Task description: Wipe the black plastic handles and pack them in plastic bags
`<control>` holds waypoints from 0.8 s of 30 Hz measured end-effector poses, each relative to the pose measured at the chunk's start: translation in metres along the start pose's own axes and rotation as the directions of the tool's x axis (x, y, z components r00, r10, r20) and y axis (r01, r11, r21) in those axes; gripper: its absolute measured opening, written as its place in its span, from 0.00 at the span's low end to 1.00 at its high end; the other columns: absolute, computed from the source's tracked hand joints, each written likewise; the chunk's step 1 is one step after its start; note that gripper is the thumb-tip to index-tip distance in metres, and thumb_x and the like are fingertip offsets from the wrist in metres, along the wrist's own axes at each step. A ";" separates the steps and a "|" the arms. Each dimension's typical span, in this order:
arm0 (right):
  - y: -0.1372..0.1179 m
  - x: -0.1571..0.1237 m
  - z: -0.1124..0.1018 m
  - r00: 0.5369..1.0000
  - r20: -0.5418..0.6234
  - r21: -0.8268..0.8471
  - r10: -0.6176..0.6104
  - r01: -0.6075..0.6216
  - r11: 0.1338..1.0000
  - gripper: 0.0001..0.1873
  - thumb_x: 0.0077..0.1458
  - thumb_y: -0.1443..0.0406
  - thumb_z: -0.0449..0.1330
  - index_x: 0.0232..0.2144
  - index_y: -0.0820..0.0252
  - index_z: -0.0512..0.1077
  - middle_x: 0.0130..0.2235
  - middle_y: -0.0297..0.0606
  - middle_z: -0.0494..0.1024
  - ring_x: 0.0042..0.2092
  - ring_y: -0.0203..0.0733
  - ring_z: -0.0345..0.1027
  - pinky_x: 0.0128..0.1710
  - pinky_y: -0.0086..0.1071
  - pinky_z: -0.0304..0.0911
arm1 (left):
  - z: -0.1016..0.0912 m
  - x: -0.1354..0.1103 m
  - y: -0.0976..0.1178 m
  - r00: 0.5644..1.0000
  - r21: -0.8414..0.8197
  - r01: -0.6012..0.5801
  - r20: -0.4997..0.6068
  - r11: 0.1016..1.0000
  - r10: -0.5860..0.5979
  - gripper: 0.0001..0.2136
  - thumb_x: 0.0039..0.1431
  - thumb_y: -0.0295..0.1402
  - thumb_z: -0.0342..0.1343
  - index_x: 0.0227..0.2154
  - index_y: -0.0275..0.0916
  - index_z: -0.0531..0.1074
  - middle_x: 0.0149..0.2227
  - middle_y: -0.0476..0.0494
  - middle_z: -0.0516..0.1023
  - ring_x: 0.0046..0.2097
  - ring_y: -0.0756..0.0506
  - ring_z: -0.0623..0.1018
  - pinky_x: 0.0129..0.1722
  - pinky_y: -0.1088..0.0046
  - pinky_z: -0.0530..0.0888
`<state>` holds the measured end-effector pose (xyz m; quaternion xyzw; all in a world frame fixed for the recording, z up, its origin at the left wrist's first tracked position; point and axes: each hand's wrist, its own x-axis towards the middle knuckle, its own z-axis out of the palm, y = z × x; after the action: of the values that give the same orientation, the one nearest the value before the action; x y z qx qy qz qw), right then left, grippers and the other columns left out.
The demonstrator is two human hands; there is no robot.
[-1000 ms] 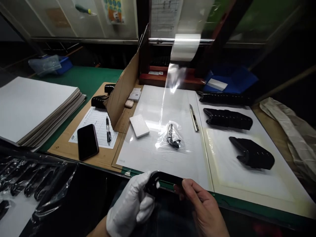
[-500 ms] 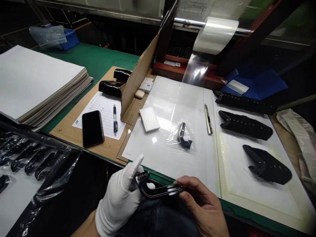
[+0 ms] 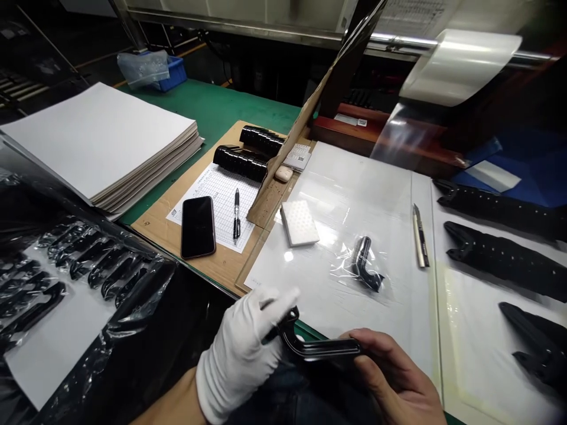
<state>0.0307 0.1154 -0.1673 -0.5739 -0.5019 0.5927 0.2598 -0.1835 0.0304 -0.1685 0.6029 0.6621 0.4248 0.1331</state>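
In the head view, the left hand [image 3: 239, 354], in a white glove, grips the bent end of a glossy black handle [image 3: 328, 349], its fingers closed around the piece. The bare right hand [image 3: 401, 378] pinches the straight end between thumb and fingers. The handle lies roughly level in front of the person, just off the near edge of the workbench [image 3: 261, 97]. Beyond it, a similar black handle [image 3: 362, 260] sits in a clear plastic bag [image 3: 345, 268] on the white work surface [image 3: 305, 289], with a white sponge block [image 3: 300, 223] to its left and a utility knife [image 3: 420, 236] to its right. Farther left, a smartphone [image 3: 198, 227] and a black pen [image 3: 237, 215] rest on a printed form [image 3: 222, 203], near a cardboard divider [image 3: 295, 139]. Black ridged parts [image 3: 505, 257] lie at the right, and a roll of clear film [image 3: 465, 68] hangs on a metal bar [image 3: 401, 44]. At the lower left, more black handles [image 3: 82, 251] lie in a row beside black plastic sheeting [image 3: 142, 295].
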 end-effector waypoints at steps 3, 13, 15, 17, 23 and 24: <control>-0.019 0.029 0.005 0.998 0.027 -0.182 -0.050 0.054 0.982 0.31 0.44 0.39 0.68 0.41 0.52 0.82 0.39 0.41 0.83 0.44 0.51 0.77 0.48 0.36 0.73 | -0.011 -0.001 -0.005 0.998 0.014 -0.058 0.011 0.998 0.058 0.12 0.67 0.28 0.54 0.51 0.44 0.73 0.51 0.38 0.78 0.50 0.42 0.79 0.49 0.66 0.77; -0.094 0.125 0.113 0.837 0.194 -0.338 -0.512 0.547 0.766 0.31 0.57 0.53 0.66 0.59 0.62 0.71 0.66 0.51 0.63 0.66 0.64 0.55 0.66 0.61 0.48 | 0.000 0.008 0.000 0.959 -0.030 0.211 -0.188 0.977 -0.213 0.12 0.67 0.30 0.55 0.52 0.46 0.72 0.46 0.46 0.82 0.47 0.46 0.83 0.47 0.74 0.80; -0.079 0.108 0.090 0.853 0.223 -0.294 -0.472 0.520 0.802 0.26 0.62 0.51 0.60 0.58 0.56 0.72 0.63 0.44 0.69 0.63 0.56 0.63 0.63 0.54 0.59 | 0.010 0.014 0.004 0.963 -0.096 0.187 -0.179 0.978 -0.202 0.12 0.67 0.30 0.57 0.52 0.47 0.73 0.46 0.46 0.82 0.46 0.47 0.83 0.47 0.75 0.80; -0.065 0.078 0.053 0.915 0.159 -0.239 -0.370 0.399 0.885 0.27 0.62 0.47 0.57 0.58 0.52 0.72 0.59 0.41 0.74 0.59 0.52 0.69 0.57 0.47 0.68 | 0.022 0.019 0.010 0.975 -0.152 0.118 -0.168 0.981 -0.143 0.14 0.66 0.29 0.58 0.52 0.47 0.73 0.45 0.46 0.83 0.45 0.47 0.83 0.48 0.74 0.79; -0.040 -0.002 -0.005 0.850 0.076 -0.272 -0.521 0.521 0.809 0.19 0.54 0.55 0.68 0.49 0.42 0.78 0.57 0.36 0.75 0.55 0.54 0.72 0.53 0.44 0.71 | 0.050 0.031 0.032 1.000 -0.244 0.012 0.009 0.970 -0.010 0.11 0.68 0.31 0.53 0.48 0.42 0.77 0.37 0.42 0.85 0.36 0.44 0.84 0.37 0.71 0.81; -0.035 -0.006 -0.003 0.802 0.096 -0.314 -0.590 0.587 0.746 0.17 0.56 0.57 0.66 0.50 0.42 0.78 0.58 0.36 0.75 0.54 0.53 0.73 0.52 0.44 0.72 | 0.051 0.031 0.034 1.000 -0.248 0.010 0.029 0.969 -0.003 0.11 0.68 0.32 0.53 0.47 0.42 0.78 0.38 0.41 0.85 0.36 0.43 0.84 0.38 0.70 0.81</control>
<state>0.0250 0.1234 -0.1328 -0.4243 -0.7472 0.3858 0.3359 -0.1326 0.0767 -0.1645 0.5852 0.6038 0.4953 0.2180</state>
